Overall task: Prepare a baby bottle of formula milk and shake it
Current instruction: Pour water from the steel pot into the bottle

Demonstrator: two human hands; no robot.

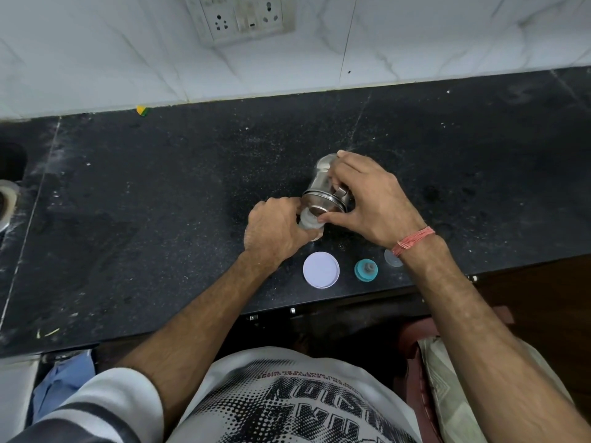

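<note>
Head view of a black speckled tabletop (160, 203) set against a white tiled wall (96, 52). At the far left edge a dark recess and a metal ring (6, 203) show only partly. Left of centre the surface lies bare, dusted with pale specks, and offers open room. At centre the left hand (275, 231) is closed around a clear baby bottle (308, 222) that stands on the tabletop; only its pale mouth and part of its wall show past the fingers, and its contents cannot be told. Directly above that mouth the right hand (374, 203) grips a steel jar (323, 193) tilted on its side, its banded rim touching or just over the bottle opening and its base pointing toward the wall; what passes between them is not visible. A red thread band (412, 241) circles the right wrist. Near the front edge, just right of the left forearm, a white round lid (321, 270) lies flat; beside it stands a teal bottle cap with its nipple (366, 270); next, partly hidden by the right wrist, lies a clear cover (392, 259). These three sit close behind the hands. On the wall above, a switch and socket plate (240, 17) is mounted. The right part of the tabletop is bare.
</note>
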